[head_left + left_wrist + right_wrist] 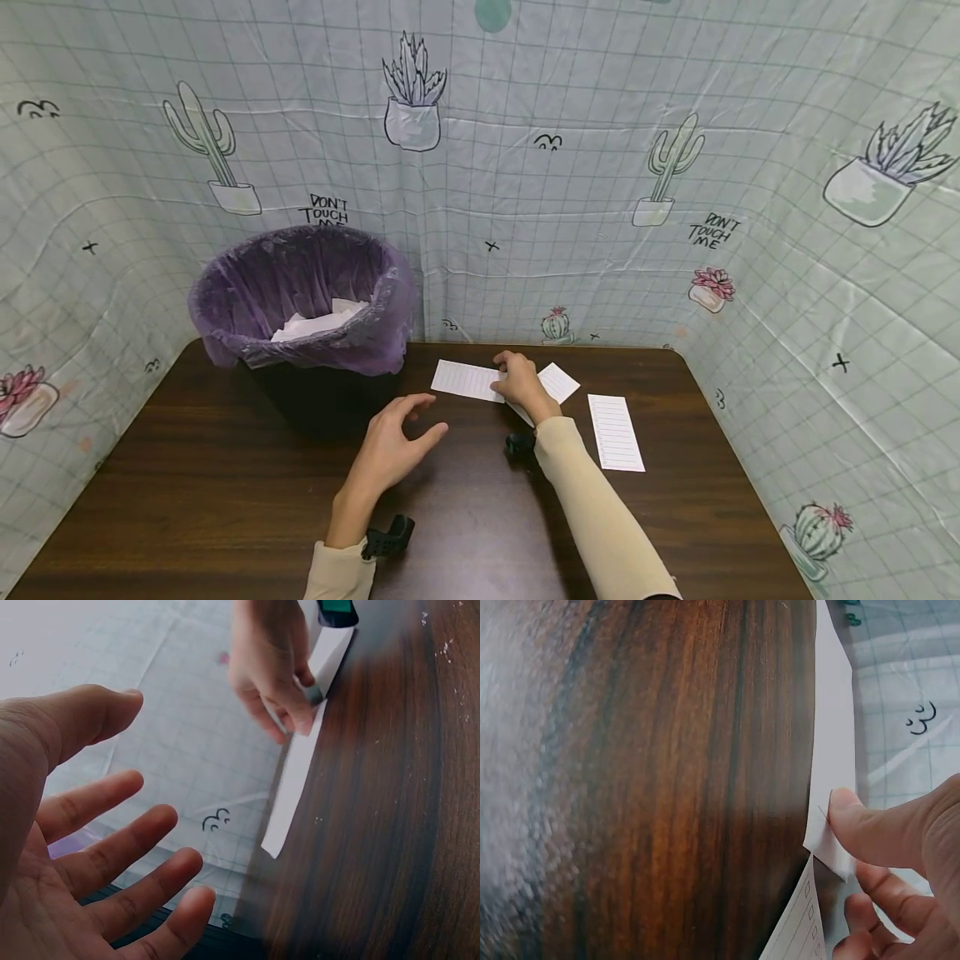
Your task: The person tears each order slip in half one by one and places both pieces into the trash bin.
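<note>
My right hand (525,387) is at the far side of the table, over lined white paper slips. Its thumb (855,817) presses the near end of one slip (465,381), with the other fingers curled at that end. A second slip (558,382) slants out from under this hand, partly hidden by it. Farther right, another slip (617,433) with ruled lines lies flat by itself. My left hand (390,442) hovers over the table in front of the bin, fingers spread and holding nothing; in the left wrist view its palm (30,907) shows bare.
A black bin (322,400) with a purple plastic liner (375,342) stands at the back left, white paper (318,323) inside it. Patterned cloth (487,183) hangs behind and beside the dark wooden table (187,492).
</note>
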### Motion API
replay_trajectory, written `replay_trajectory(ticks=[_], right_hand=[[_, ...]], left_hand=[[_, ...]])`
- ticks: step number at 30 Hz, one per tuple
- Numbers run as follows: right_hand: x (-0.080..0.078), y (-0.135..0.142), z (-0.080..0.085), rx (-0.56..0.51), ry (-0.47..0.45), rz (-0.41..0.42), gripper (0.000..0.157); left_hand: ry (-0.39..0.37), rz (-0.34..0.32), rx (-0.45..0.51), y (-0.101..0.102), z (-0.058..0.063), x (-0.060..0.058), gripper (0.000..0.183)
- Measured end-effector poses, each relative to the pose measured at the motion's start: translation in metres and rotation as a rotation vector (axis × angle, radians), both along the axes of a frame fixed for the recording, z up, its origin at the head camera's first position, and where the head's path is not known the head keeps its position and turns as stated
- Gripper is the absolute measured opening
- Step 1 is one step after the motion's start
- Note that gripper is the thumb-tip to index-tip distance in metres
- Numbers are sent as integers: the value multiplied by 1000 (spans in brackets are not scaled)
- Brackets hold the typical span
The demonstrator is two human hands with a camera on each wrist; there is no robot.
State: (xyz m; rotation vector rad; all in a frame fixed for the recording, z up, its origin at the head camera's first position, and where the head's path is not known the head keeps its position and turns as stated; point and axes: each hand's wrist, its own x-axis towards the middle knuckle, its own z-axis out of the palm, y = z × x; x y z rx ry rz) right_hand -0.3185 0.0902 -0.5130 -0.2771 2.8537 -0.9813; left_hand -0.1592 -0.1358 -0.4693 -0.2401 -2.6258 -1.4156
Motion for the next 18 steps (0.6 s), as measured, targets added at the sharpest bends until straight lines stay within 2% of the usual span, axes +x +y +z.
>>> replay_trajectory(ticks=[5, 9, 13, 18], right_hand=[[-1, 1, -2, 23, -19, 6, 39], [0, 2, -3, 38, 11, 31, 29], [6, 1, -3, -16, 55, 47, 16], [14, -2, 1, -77, 114, 49, 12]], left_hand=[[-11, 8, -2, -1, -4, -2, 44], [-16, 7, -6, -2, -7, -3, 44], [-21, 6, -6, -3, -9, -3, 43], [-24, 8, -14, -4, -9, -3, 42]])
